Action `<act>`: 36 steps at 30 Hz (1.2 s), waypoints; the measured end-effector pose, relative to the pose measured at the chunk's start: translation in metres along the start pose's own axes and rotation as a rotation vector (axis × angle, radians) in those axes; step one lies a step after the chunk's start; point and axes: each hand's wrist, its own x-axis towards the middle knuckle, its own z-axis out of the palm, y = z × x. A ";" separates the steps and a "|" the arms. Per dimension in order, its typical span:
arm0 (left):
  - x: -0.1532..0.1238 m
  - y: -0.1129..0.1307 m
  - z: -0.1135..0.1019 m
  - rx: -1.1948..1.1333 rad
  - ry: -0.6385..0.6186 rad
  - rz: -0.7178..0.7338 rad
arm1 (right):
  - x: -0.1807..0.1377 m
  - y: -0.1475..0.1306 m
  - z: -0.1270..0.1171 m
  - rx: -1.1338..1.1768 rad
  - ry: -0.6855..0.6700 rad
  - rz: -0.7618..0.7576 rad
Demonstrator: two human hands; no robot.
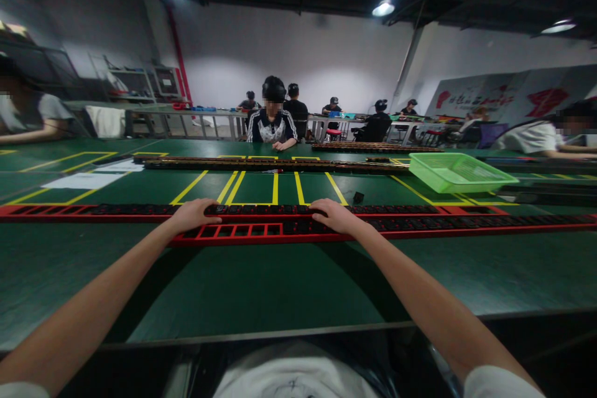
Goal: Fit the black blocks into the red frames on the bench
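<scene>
White shirt (261, 378), short sleeves (501, 382), dark mark (293, 384) on front.

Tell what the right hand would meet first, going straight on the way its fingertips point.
Probably the left hand: the right hand points roughly leftward along the red trays, though depth is unclear.

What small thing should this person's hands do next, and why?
Perhaps the right hand should leave the far red tray and pick up the loose black piece: it lies by itself on the green table, just beyond that tray, while the nearer red tray shows unfilled slots at its left end.
</scene>
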 end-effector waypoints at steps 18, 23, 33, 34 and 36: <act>0.001 -0.001 0.001 -0.007 0.009 -0.012 | 0.000 0.002 0.002 -0.006 0.008 -0.010; 0.001 -0.001 0.001 -0.004 0.007 -0.021 | 0.000 0.000 0.000 -0.017 -0.007 -0.011; 0.003 -0.006 0.005 0.004 0.018 0.015 | -0.002 -0.003 -0.001 -0.025 -0.036 -0.011; 0.003 -0.006 0.005 0.004 0.019 0.014 | -0.002 -0.003 -0.001 -0.025 -0.039 -0.011; 0.004 -0.006 0.006 0.005 0.019 0.013 | -0.002 -0.002 -0.001 -0.021 -0.040 -0.018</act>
